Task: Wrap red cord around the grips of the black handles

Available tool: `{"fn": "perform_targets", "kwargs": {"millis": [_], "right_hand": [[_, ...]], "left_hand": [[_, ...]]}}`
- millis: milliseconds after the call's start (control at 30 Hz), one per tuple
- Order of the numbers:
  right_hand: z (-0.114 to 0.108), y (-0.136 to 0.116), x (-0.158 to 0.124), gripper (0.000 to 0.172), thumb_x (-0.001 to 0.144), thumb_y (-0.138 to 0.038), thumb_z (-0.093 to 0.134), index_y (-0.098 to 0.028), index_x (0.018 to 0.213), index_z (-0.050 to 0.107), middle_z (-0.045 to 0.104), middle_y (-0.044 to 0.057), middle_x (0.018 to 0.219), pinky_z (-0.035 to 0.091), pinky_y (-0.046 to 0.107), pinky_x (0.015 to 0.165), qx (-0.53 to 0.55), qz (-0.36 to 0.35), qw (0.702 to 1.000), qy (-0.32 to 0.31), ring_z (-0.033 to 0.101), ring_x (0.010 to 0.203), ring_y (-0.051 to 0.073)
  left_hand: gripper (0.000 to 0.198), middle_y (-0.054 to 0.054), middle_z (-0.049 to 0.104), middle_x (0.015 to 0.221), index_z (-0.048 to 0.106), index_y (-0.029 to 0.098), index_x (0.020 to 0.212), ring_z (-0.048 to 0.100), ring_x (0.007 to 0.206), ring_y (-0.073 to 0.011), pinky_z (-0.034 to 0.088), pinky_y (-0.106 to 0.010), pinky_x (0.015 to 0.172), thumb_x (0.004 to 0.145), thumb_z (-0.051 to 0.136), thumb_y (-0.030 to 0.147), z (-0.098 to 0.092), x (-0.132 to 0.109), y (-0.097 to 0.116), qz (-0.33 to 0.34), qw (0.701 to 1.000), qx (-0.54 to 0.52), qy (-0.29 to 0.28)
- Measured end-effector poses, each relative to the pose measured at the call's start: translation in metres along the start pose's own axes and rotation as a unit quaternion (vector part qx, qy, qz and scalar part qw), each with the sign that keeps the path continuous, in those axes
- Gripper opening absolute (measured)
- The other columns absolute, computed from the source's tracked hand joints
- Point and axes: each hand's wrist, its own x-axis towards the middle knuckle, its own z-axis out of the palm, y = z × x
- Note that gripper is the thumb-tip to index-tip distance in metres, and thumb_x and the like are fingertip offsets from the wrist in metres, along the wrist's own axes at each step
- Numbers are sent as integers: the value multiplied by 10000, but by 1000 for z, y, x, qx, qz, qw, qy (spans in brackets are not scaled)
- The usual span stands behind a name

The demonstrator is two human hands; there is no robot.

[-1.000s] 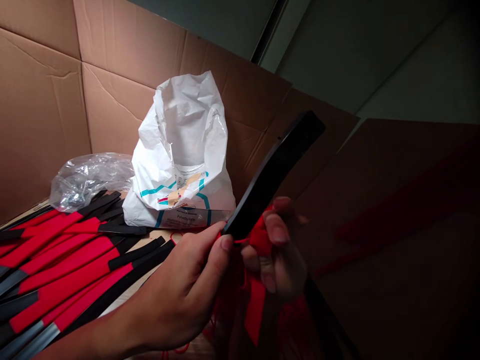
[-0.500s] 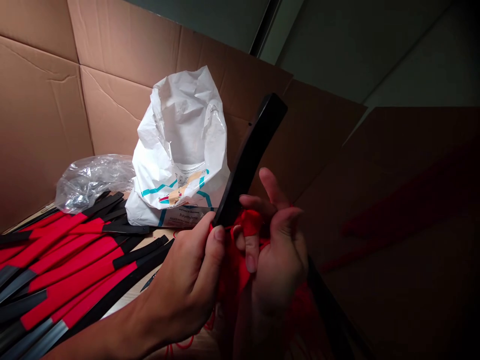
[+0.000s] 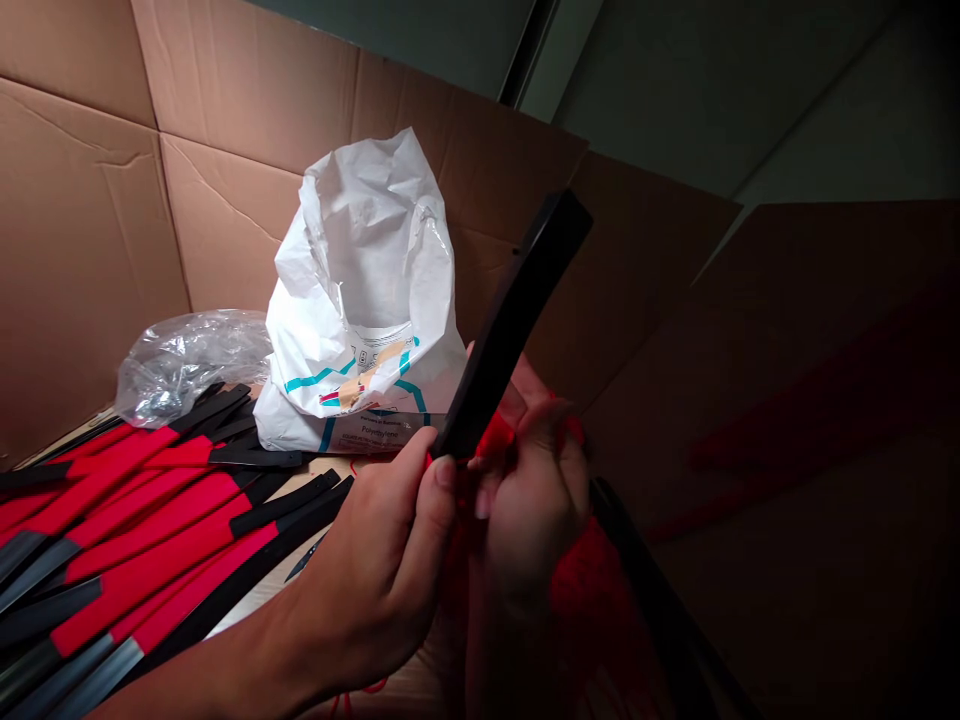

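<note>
1. Two hands are in view, both bare, side by side near the middle.
2. The left hand (image 3: 390, 560) has its fingers closed, thumb pressed down, pinching one black strip (image 3: 517, 310) near its visible lower part. The strip slants up and to the right, raised in front of the cardboard.
3. The right hand (image 3: 536, 500) is just beside it, its fingers bent inward around red cloth (image 3: 493, 440); how tightly they close is dim, and the number of cloth layers cannot be told.
4. One white plastic bag (image 3: 360, 270) stands upright behind the hands, mouth gaping, printed at its base.
5. One clear plastic bag (image 3: 187, 350) lies crumpled to its left.
6. At least six red-and-black strips (image 3: 176, 545) lie overlapping at the left on the pale surface (image 3: 262, 592); overlaps hide the exact count.
7. One small dark pointed object (image 3: 304, 558) shows between these strips and the left wrist.
8. Thin red cord (image 3: 375, 686) shows below the left hand; strands uncounted.
9. Several cardboard panels (image 3: 247, 90) stand behind, the right side in deep shade.
</note>
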Motion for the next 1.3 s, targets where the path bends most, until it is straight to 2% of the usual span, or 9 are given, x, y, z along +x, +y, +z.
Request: {"fn": "perform_targets", "kwargs": {"millis": [133, 267, 467, 700, 833, 900, 1067, 1167, 1300], "right_hand": [[5, 6, -5, 517, 1083, -622, 526, -210, 1214, 809, 787, 71, 902, 305, 241, 410, -22, -36, 999, -2, 415, 488, 82], [1, 9, -2, 462, 1099, -581, 530, -212, 1125, 807, 509, -38, 563, 389, 260, 470, -28, -86, 996, 1, 452, 477, 117], [-12, 9, 2, 417, 1100, -562, 545, -239, 1001, 791, 539, -23, 599, 445, 296, 530, -103, -107, 988, -48, 544, 533, 148], [-16, 4, -2, 508, 1090, -538, 572, -211, 706, 628, 514, -19, 590, 337, 290, 509, -143, -125, 971, -148, 481, 551, 122], [-20, 3, 1, 196, 1001, -424, 757, -231, 983, 790, 656, -15, 689, 426, 264, 517, -129, -124, 962, -205, 586, 588, 130], [-21, 4, 3, 82, 981, -325, 791, -243, 976, 788, 694, -19, 723, 476, 254, 545, -135, -134, 960, -206, 634, 615, 131], [-19, 1, 5, 449, 1044, -351, 697, -222, 645, 536, 598, -19, 632, 445, 258, 539, -157, -134, 954, -219, 572, 589, 120], [-16, -4, 5, 414, 1066, -393, 643, -220, 693, 598, 521, -21, 605, 382, 270, 509, -137, -102, 956, -238, 485, 561, 122], [-13, -8, 4, 368, 1061, -428, 640, -224, 757, 674, 555, -9, 634, 452, 290, 555, -109, -62, 956, -263, 488, 574, 137]], "left_hand": [[367, -18, 644, 942, 602, 218, 1090, 548, 829, -139, 432, -286, 767, 1176, 341, 462, -4, -2, 8, -5, 1000, -6, -23], [391, -20, 655, 976, 621, 230, 1100, 567, 862, -152, 458, -300, 843, 1171, 337, 488, -6, -4, 13, -12, 999, -5, -38], [387, 1, 616, 920, 624, 247, 1080, 551, 830, -143, 446, -293, 807, 1166, 350, 507, -6, -5, 10, -32, 999, -21, -22], [338, 23, 534, 844, 534, 231, 1008, 444, 728, -114, 386, -264, 661, 1150, 417, 515, -14, -3, 13, -41, 999, -32, 0], [331, 32, 499, 822, 569, 228, 1056, 403, 661, -109, 366, -250, 592, 1122, 484, 541, -16, 5, 8, -45, 997, -58, 26], [352, 18, 523, 840, 592, 225, 1120, 443, 689, -125, 395, -248, 607, 1111, 491, 563, -17, 9, 6, -59, 996, -54, 33], [411, 29, 471, 786, 565, 213, 903, 398, 686, -120, 393, -221, 600, 1068, 575, 589, -19, 10, 6, -92, 986, -122, 64], [460, 61, 391, 696, 502, 209, 797, 317, 606, -94, 324, -195, 519, 1029, 659, 574, -23, 8, 8, -135, 971, -186, 62], [494, 61, 408, 663, 516, 196, 772, 334, 577, -77, 309, -174, 498, 1003, 690, 597, -28, 8, 10, -149, 964, -210, 71]]}}
